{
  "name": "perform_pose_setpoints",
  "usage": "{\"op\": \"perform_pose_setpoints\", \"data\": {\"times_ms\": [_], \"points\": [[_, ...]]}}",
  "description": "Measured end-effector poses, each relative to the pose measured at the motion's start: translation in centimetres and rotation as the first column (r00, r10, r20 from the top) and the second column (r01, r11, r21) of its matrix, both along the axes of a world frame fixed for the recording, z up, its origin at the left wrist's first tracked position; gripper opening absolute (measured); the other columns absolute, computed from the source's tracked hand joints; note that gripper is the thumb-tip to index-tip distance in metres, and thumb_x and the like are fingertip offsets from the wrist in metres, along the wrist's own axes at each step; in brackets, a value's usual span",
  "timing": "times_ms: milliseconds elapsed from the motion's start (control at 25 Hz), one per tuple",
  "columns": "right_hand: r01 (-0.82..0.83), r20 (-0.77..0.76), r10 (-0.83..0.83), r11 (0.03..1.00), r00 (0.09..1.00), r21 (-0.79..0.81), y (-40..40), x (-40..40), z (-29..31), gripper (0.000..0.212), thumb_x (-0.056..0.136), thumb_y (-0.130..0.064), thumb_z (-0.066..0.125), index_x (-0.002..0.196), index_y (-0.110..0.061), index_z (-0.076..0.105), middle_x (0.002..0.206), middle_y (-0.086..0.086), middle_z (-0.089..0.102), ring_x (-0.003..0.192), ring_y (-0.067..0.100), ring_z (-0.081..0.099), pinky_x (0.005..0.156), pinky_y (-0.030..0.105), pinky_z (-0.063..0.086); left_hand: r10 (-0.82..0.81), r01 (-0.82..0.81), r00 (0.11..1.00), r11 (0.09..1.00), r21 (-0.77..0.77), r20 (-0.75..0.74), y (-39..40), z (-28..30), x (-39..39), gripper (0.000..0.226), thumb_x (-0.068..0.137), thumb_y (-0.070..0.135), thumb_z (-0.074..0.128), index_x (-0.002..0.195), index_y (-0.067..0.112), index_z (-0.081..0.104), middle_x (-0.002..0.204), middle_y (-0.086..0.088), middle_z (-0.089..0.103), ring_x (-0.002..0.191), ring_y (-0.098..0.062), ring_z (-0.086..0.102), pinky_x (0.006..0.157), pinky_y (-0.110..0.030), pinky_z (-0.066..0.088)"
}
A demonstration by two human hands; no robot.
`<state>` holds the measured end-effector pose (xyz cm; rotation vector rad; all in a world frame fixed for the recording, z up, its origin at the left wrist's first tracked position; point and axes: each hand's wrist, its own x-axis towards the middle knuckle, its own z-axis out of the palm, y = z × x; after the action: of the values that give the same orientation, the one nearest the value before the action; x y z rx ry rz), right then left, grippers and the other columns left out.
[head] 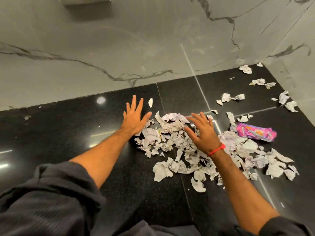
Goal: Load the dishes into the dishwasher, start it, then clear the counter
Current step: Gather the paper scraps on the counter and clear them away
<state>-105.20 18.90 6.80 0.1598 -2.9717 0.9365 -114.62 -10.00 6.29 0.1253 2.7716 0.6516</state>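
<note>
The torn paper scraps (179,142) lay heaped mid-tabletop (68,133), strays reaching its far right corner, with the left hand (134,116) and right hand (201,130) spread flat, holding nothing; a hasty sweep risked scattering light pieces or missing the pink wrapper (255,132) beside them.

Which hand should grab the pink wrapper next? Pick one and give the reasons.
Right. The right hand hovers open over the paper scraps, on the same side as the pink wrapper. The left hand lies on the black counter beyond the pile's far edge, and would have to cross over.
</note>
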Motion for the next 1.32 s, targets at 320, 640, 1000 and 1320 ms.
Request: {"op": "perform_pose_setpoints", "data": {"times_ms": [320, 640, 1000, 1320], "points": [[0.368, -0.058, -0.364, 0.911, 0.930, 0.184, 5.9, 7.1, -0.2, 0.056, 0.092, -0.065, 0.034, 0.139, -0.035, 0.044, 0.159, 0.003, 0.028, 0.151, 0.027, 0.009, 0.119, 0.060, 0.005, -0.330, 0.330, 0.944, 0.944, 0.013, 0.013, 7.2, -1.0, 7.7, 0.071, 0.102, 0.064, 0.017, 0.160, 0.024, 0.012, 0.169, 0.004, 0.003, 0.154, -0.025, -0.014, 0.124, -0.056, -0.002], [0.337, 0.051, -0.358, 0.911, 0.932, 0.238, -0.6, 8.8, -2.5, 0.071, 0.088, -0.076, 0.026, 0.152, -0.045, 0.019, 0.164, -0.006, 0.011, 0.152, 0.022, -0.008, 0.117, 0.062, -0.005, -0.036, 0.053, 0.960, 0.997, 0.055, -0.278, -3.7, 0.8, 15.0, 0.060, 0.104, 0.053, 0.039, 0.158, 0.032, 0.023, 0.169, 0.008, 0.005, 0.156, -0.016, -0.002, 0.124, -0.049, 0.003], [0.238, -0.094, -0.237, 0.971, 0.967, -0.002, -7.3, 9.4, -0.8, 0.058, 0.096, -0.056, 0.042, 0.150, -0.035, 0.033, 0.161, -0.005, 0.023, 0.152, 0.024, 0.006, 0.120, 0.058, -0.002, -0.042, 0.037, 0.997, 0.996, 0.076, 0.069, -3.8, -1.5, 20.1, 0.086, 0.098, 0.068, 0.019, 0.156, 0.017, -0.021, 0.161, -0.001, -0.033, 0.149, -0.018, -0.031, 0.123, -0.050, -0.014], [0.155, -0.219, -0.171, 0.984, 0.961, -0.089, -3.1, 22.8, 1.1, 0.022, 0.093, -0.034, 0.061, 0.083, -0.015, 0.065, 0.079, -0.003, 0.058, 0.073, 0.012, 0.051, 0.068, 0.033, 0.046, -0.269, 0.312, 0.921, 0.942, 0.123, -0.283, -3.0, 0.2, 23.2, 0.055, 0.095, 0.043, 0.060, 0.146, 0.032, 0.044, 0.146, 0.000, 0.032, 0.131, -0.024, 0.033, 0.111, -0.043, 0.034]]}}
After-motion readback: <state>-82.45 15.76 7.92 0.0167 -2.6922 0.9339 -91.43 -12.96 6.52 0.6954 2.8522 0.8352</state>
